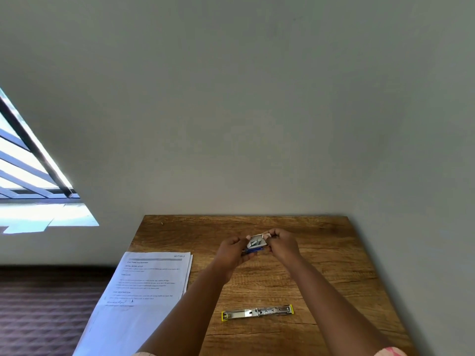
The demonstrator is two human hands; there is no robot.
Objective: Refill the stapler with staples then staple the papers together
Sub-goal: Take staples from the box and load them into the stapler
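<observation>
A small staple box [255,244], white with a blue underside, is held above the far middle of the wooden table [334,265]. My left hand [232,250] grips its left end. My right hand [282,244] pinches the box's opened flap at the top right. Grey staple strips show inside the box. The metal stapler [257,312], with yellow ends, lies opened out flat on the table nearer to me, untouched. A stack of printed papers [144,286] lies at the table's left edge, partly overhanging it.
A grey wall rises right behind the table and along its right side. A window with bars [30,176] is at the left. Dark patterned floor [43,312] lies below the table's left edge.
</observation>
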